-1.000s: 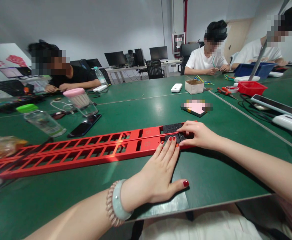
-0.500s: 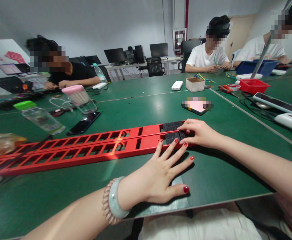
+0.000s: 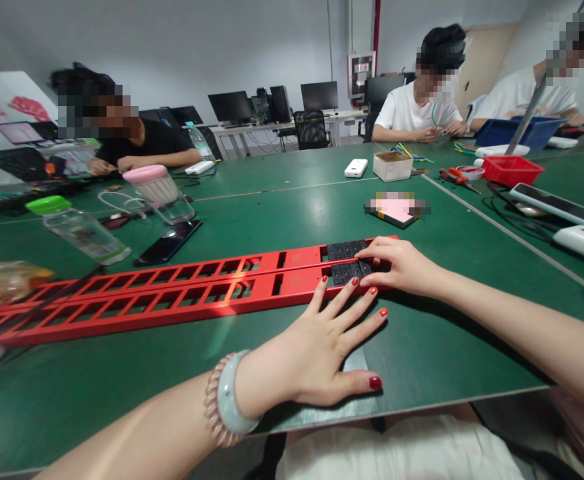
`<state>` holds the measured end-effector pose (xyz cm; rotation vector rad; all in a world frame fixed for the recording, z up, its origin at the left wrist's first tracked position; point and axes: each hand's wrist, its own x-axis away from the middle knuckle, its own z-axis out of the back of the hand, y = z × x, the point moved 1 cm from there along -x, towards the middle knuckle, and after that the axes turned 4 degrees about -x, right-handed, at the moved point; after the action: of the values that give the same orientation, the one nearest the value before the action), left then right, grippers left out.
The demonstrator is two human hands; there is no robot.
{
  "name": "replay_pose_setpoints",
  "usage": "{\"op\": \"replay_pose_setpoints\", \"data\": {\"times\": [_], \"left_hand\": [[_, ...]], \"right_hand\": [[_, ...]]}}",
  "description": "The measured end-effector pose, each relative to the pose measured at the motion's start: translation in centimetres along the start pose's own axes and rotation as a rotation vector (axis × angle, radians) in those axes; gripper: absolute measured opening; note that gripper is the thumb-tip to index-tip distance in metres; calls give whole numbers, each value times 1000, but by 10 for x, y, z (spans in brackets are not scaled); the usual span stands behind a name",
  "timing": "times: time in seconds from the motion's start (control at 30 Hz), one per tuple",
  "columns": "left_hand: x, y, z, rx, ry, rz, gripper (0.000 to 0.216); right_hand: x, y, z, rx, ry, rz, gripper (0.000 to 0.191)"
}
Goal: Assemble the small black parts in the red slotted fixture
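Note:
Two long red slotted metal housings (image 3: 299, 280), like power-strip casings, lie side by side across the table. Near their right ends sit black socket modules, one in the far housing (image 3: 343, 250) and one in the near housing (image 3: 346, 273). My right hand (image 3: 399, 263) has its thumb and fingers curled round the right end of the near black socket module, partly covering it. My left hand (image 3: 325, 350) lies flat with fingers spread, palm down, its fingertips by the near edge of the red housing. Nothing is in it.
Beyond the housings lie a dark phone (image 3: 169, 243), a green-capped bottle (image 3: 82, 230) and a pink-lidded jar (image 3: 162, 197). A cardboard box (image 3: 392, 167), a red bin (image 3: 512, 172) and pliers (image 3: 457, 177) stand farther right. Several people sit across the green table (image 3: 272, 200).
Both hands keep nearly the same place and pose on the housings. The view has shifted very slightly.

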<state>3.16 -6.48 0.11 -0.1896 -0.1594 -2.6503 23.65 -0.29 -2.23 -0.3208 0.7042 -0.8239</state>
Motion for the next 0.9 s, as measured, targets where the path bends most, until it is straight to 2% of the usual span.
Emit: {"op": "replay_pose_setpoints", "data": {"times": [0.63, 0.9], "left_hand": [[0, -1, -3, 35, -5, 8, 74], [0, -3, -5, 24, 21, -1, 74]], "right_hand": [[-1, -2, 1, 7, 16, 11, 35], [1, -4, 0, 18, 64, -38, 24]]}}
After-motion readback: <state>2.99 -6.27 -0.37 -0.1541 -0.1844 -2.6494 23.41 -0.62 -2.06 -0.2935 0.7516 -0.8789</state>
